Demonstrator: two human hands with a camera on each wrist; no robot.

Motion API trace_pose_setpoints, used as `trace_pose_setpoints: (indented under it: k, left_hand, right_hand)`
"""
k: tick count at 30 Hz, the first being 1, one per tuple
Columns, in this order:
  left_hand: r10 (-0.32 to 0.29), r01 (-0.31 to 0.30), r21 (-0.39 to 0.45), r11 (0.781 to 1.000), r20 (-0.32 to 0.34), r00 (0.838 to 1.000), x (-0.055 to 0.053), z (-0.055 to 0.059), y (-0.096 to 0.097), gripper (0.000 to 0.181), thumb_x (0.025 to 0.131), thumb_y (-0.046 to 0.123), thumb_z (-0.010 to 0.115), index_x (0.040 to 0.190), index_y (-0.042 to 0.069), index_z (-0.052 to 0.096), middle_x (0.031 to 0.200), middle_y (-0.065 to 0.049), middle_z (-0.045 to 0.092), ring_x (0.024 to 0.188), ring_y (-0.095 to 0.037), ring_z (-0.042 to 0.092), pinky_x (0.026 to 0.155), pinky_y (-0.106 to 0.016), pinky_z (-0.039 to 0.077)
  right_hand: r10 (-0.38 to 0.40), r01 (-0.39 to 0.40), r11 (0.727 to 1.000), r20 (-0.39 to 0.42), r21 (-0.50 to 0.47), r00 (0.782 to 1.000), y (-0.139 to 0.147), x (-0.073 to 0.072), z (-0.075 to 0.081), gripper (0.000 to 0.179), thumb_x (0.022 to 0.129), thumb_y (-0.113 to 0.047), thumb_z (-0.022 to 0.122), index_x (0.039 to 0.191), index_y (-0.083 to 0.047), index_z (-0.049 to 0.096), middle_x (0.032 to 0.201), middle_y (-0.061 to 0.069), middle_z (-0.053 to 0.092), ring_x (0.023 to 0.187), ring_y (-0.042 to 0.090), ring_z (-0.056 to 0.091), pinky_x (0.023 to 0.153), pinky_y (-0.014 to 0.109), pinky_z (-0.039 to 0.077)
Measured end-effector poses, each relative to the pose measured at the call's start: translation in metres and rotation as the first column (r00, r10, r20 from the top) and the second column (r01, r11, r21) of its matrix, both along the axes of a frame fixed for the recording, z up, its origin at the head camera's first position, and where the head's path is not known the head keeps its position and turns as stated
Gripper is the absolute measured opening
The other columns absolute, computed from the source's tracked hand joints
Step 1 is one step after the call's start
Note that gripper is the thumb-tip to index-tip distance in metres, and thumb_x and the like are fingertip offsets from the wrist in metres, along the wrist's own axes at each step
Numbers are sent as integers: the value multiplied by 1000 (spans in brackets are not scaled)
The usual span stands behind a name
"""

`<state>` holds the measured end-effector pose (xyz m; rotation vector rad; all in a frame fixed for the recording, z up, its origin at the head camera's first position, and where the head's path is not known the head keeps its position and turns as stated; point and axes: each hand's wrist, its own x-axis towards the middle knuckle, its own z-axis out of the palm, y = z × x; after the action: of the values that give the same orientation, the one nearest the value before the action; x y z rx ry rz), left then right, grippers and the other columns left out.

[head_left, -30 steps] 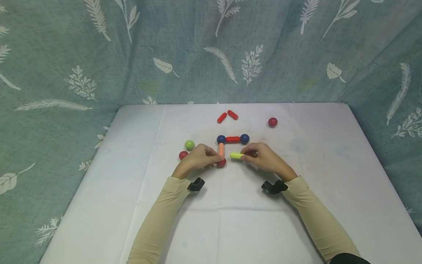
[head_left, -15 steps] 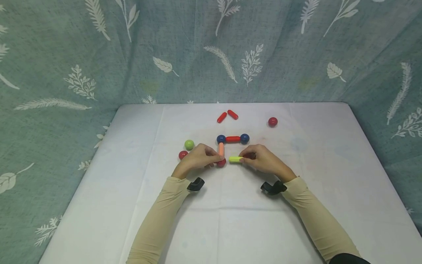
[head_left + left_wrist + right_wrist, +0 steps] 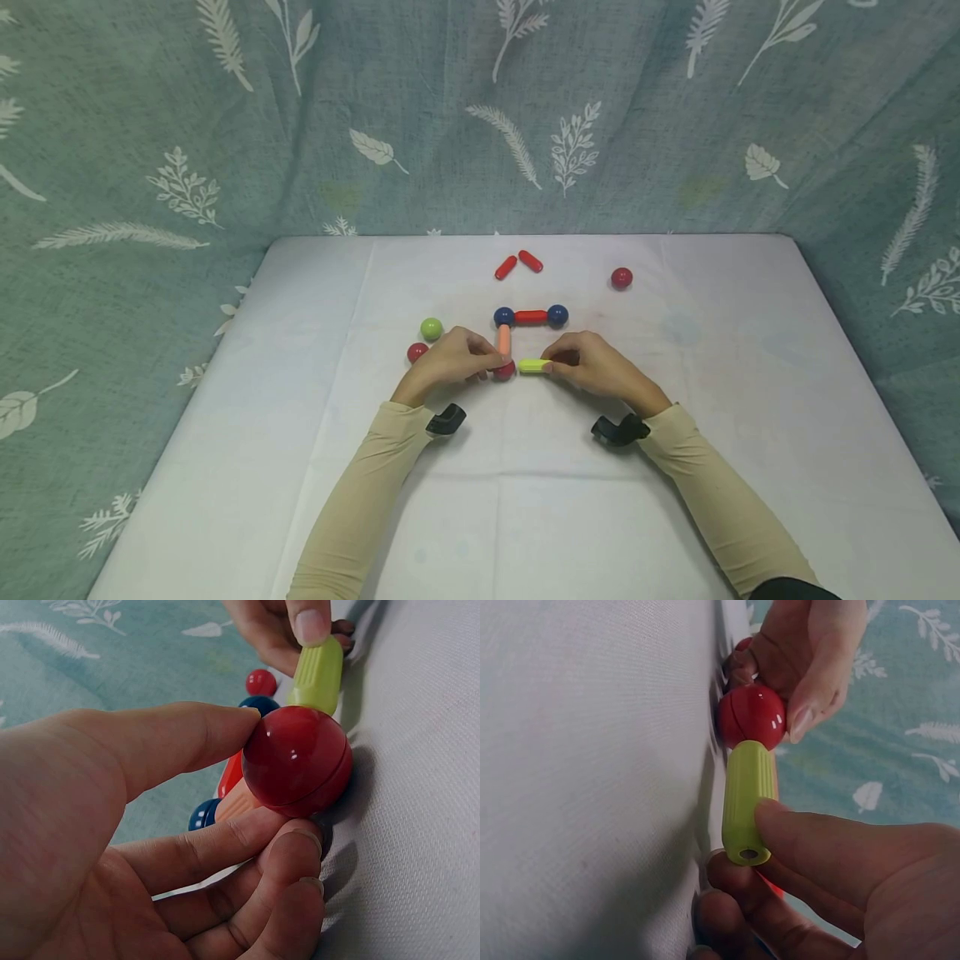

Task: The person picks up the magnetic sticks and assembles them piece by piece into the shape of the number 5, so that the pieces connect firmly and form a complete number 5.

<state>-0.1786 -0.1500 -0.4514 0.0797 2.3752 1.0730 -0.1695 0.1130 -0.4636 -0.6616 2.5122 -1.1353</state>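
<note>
My left hand point(image 3: 459, 357) pinches a glossy red ball point(image 3: 298, 759) between thumb and fingers, low over the white cloth. An orange rod point(image 3: 504, 340) runs from this ball up to a dark blue ball point(image 3: 504, 317). From there a red rod point(image 3: 531, 317) leads right to a second blue ball point(image 3: 557, 315). My right hand point(image 3: 596, 367) pinches a ribbed yellow-green rod point(image 3: 744, 796) by its near end, where a small metal disc shows. The rod's far end points at the red ball, with a narrow gap between them in the head view.
Two loose red rods point(image 3: 530, 261) lie at the back of the white-covered table point(image 3: 225, 467). A red ball point(image 3: 622, 278) sits at back right. Left of my left hand are a green ball point(image 3: 431, 329) and another red ball point(image 3: 417, 353). A leaf-patterned cloth hangs behind.
My right hand has brought the yellow-green rod slightly left and toward me, level with the red ball. The left hand keeps its hold on the ball, and the other pieces stay put.
</note>
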Motion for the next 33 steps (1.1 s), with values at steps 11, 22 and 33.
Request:
trace_pose_setpoints:
  k: [11,22,33]
  left_hand:
    - [10,-10,-6,1000,9,1000,0,1,0,29,90,42,77,104,16,80,87,-3,74,79,-19,63,68,-27,48]
    - [-6,6,-15,1000,8,1000,2,3,2,31,84,42,85,102,16,79,87,-3,72,75,-17,61,64,-26,46]
    - [5,-5,-14,1000,2,1000,2,3,2,29,86,40,84,100,16,79,86,-3,72,74,-17,61,64,-25,46]
  right_hand:
    - [13,-13,1000,-9,-15,1000,-3,1,-1,20,95,-17,75,113,-8,77,110,7,76,98,18,63,91,38,53]
    - [4,-4,1000,1,-13,1000,-4,1,-3,19,95,-17,75,113,-9,77,108,5,76,95,17,62,89,35,53]
    - [0,0,1000,14,-16,1000,-4,1,-2,22,95,-18,75,115,-9,75,106,4,73,92,16,61,84,31,52]
